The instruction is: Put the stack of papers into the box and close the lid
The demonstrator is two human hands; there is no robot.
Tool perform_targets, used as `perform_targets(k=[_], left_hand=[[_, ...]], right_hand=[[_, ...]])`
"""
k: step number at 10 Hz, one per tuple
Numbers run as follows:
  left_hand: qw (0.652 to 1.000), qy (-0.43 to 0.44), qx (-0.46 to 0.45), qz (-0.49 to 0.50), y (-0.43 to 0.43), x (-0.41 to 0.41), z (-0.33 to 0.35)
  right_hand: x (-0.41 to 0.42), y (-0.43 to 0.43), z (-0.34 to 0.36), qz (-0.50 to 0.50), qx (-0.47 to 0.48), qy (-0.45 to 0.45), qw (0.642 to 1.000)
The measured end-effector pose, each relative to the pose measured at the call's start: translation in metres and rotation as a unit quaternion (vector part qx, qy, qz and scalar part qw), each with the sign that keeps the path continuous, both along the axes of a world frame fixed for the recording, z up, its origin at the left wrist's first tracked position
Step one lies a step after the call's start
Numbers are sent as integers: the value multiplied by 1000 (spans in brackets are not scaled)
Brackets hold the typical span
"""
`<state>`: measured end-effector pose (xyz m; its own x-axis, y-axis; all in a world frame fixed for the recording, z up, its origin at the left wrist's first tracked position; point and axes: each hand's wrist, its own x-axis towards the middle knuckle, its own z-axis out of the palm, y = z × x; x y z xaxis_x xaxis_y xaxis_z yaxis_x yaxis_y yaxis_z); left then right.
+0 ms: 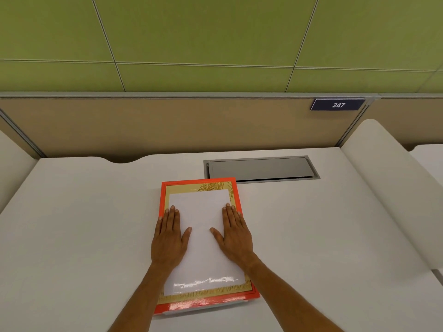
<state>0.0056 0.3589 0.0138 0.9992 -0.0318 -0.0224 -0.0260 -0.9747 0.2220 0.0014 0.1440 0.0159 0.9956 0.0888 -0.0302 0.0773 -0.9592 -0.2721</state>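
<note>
A flat orange box (206, 304) lies on the white desk (84, 224) right in front of me, its lid down. The lid has an orange rim, a gold palm-leaf border and a white rectangle (202, 248) in the middle. A glossy sheen runs across the rectangle's near end, so I cannot tell whether it is paper or part of the lid. No loose stack of papers shows anywhere. My left hand (169, 238) lies flat, palm down, on the left side of the lid. My right hand (236, 236) lies flat on the right side. Neither hand holds anything.
A grey metal cable hatch (260, 168) is set into the desk just behind the box to the right. A tan partition (167, 123) with a sign reading 247 (338, 104) closes off the back. A rounded white divider (383, 188) borders the right side.
</note>
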Motion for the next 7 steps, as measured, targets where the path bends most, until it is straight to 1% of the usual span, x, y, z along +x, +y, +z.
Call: perform_targets(k=[1,4,5,7], left_hand=[[999,-10,-32,14,-3,1,6],[998,-26,-54,32,-34,-9,29],[996,-43,-62,41,-58,-13,39],[994,-47,-87,42,-105,-18,41]], right_hand=[[1,-5,7,0,14,-5,1000],[-3,-42,31,-14,3,-17,1000],[-8,-68,38,-21,0,-22,1000],[-17,-117,46,-33,1,-19,999]])
